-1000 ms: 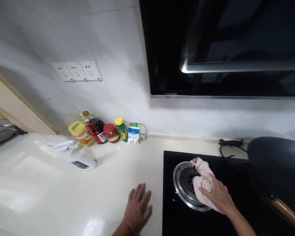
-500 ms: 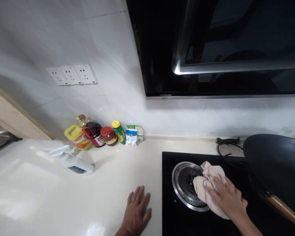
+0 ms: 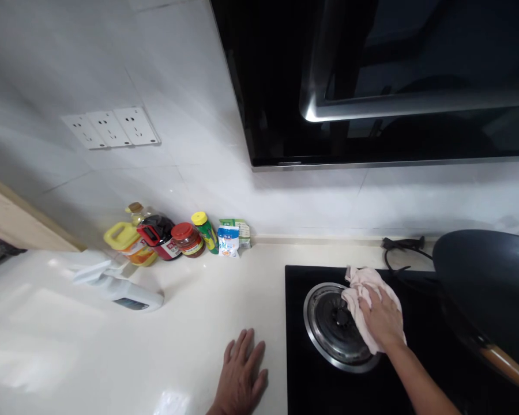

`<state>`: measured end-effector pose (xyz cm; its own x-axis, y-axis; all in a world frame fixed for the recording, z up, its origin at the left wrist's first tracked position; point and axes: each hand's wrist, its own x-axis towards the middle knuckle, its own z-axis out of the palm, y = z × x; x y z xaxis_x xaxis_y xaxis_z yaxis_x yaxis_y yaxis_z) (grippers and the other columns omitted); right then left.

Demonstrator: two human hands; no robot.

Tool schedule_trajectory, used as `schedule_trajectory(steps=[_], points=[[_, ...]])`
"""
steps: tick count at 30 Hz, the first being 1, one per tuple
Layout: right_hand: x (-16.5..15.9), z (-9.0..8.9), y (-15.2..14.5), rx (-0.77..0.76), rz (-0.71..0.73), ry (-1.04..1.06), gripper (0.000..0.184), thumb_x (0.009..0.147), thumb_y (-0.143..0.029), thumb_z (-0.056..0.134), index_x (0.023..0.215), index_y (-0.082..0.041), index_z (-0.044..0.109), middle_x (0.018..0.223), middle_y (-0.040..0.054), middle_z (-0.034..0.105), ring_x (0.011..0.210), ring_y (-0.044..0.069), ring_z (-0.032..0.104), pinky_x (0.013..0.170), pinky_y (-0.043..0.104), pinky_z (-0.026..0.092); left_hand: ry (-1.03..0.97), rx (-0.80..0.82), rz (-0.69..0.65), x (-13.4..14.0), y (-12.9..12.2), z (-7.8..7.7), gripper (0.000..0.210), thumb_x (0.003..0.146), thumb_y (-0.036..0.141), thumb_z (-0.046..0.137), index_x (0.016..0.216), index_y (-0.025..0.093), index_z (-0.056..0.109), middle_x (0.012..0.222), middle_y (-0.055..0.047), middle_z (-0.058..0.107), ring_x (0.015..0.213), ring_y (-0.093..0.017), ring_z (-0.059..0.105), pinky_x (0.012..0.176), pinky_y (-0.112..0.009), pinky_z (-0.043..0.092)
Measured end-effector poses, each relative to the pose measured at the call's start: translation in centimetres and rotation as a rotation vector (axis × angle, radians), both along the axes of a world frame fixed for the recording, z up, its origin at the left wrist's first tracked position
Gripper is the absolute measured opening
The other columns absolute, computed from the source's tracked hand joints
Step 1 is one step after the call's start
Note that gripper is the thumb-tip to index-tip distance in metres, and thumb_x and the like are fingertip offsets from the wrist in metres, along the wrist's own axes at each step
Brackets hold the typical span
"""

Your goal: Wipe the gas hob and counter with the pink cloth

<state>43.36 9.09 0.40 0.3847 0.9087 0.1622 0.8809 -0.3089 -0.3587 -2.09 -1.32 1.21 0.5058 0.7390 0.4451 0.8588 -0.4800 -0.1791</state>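
Observation:
My right hand [image 3: 383,317] presses a crumpled pale pink cloth [image 3: 360,282] onto the right side of a round steel burner ring [image 3: 324,334] set in a black glass hob [image 3: 303,380]. Part of the cloth bunches out beyond my fingers toward the wall. My left hand [image 3: 241,374] lies flat, fingers spread, on the cream countertop [image 3: 199,323] just left of the hob's edge and holds nothing.
A dark wok [image 3: 488,288] with a wooden handle [image 3: 508,369] sits at the hob's right. A black cord [image 3: 400,248] lies behind the hob. A white spray bottle [image 3: 121,288] lies on the counter, with several sauce bottles and jars [image 3: 168,236] by the wall. A black range hood [image 3: 372,80] hangs overhead.
My right hand has slid the cloth up and toward the wall along the burner's right side. My left hand has stayed flat on the counter.

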Motion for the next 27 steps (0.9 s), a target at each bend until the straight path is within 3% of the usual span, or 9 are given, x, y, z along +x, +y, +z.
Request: schedule_trajectory(steps=[6,9,14,20,24,27], points=[[-2.0,3.5,6.8,-0.170,0.065,0.009,0.062,0.100,-0.049,0.035,0.157,-0.024,0.039,0.168,0.0162,0.023,0.154,0.037,0.026,0.120,0.056,0.027,-0.025,-0.027,-0.006,-0.1,0.0,0.0,0.056,0.096,0.043,0.060,0.150,0.030,0.053,0.160,-0.012,0.050,0.147,-0.033,0.044,0.111,-0.053,0.043],[-5.3,5.1,9.5,-0.265,0.122,0.003,0.064,0.100,-0.046,0.040,0.159,-0.023,0.036,0.167,0.0184,0.023,0.153,0.041,0.026,0.118,0.058,0.024,0.001,-0.028,0.000,-0.1,0.0,0.1,0.057,0.096,0.044,0.060,0.150,0.030,0.053,0.160,-0.012,0.049,0.148,-0.033,0.044,0.110,-0.053,0.044],[-12.0,6.0,10.9,-0.258,0.309,-0.002,0.059,0.100,-0.046,0.047,0.155,-0.026,0.044,0.163,0.0158,0.035,0.147,0.038,0.034,0.118,0.054,0.023,0.040,-0.024,0.000,0.0,0.0,0.1,0.058,0.096,0.047,0.059,0.150,0.029,0.053,0.160,-0.014,0.049,0.147,-0.034,0.045,0.107,-0.054,0.046],[-18.7,6.4,6.9,-0.232,0.483,-0.009,0.056,0.099,-0.047,0.050,0.151,-0.027,0.049,0.165,0.0141,0.035,0.149,0.037,0.032,0.120,0.053,0.021,0.038,-0.006,0.002,-0.1,0.0,0.1,0.054,0.095,0.047,0.059,0.147,0.029,0.056,0.158,-0.014,0.052,0.145,-0.033,0.047,0.106,-0.053,0.046],[-21.7,4.7,0.8,-0.230,0.662,-0.010,0.056,0.100,-0.053,0.049,0.149,-0.026,0.051,0.168,0.0152,0.032,0.153,0.040,0.024,0.122,0.057,0.016,0.031,-0.013,0.004,0.0,-0.1,0.1,0.052,0.095,0.046,0.059,0.144,0.028,0.059,0.157,-0.014,0.053,0.145,-0.033,0.047,0.108,-0.052,0.044],[-23.2,3.3,-3.1,-0.177,0.828,0.009,0.052,0.099,-0.056,0.052,0.144,-0.030,0.056,0.165,0.0136,0.037,0.152,0.042,0.026,0.123,0.060,0.015,0.021,-0.044,0.003,0.0,-0.1,0.1,0.052,0.094,0.046,0.060,0.143,0.028,0.059,0.157,-0.013,0.053,0.145,-0.033,0.047,0.109,-0.052,0.043]])
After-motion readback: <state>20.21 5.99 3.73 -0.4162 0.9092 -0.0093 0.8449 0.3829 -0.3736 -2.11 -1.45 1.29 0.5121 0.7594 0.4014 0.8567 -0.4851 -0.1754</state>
